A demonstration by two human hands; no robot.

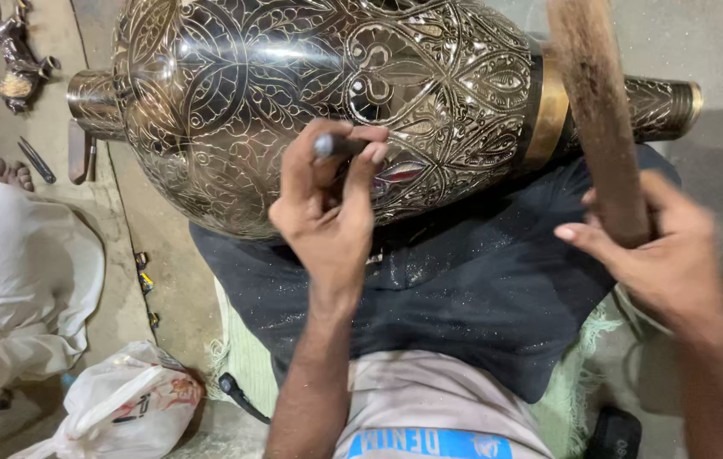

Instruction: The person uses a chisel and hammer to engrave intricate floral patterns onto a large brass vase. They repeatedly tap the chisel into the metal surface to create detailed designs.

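A large dark metal vase (293,93) with fine engraved floral patterns lies on its side across my lap, on a dark cloth (463,289). A brass band (548,110) rings its neck at the right. My left hand (327,212) pinches a small metal chisel (336,146) with its tip against the vase's belly. My right hand (659,246) grips a wooden mallet handle (599,110) raised upright in front of the vase's neck.
Another person in white clothing (13,280) sits at the left, a bare foot (9,172) showing. A white plastic bag (124,408) lies at the lower left. Small metal tools (37,160) and a metal ornament (15,59) rest on the floor at the upper left.
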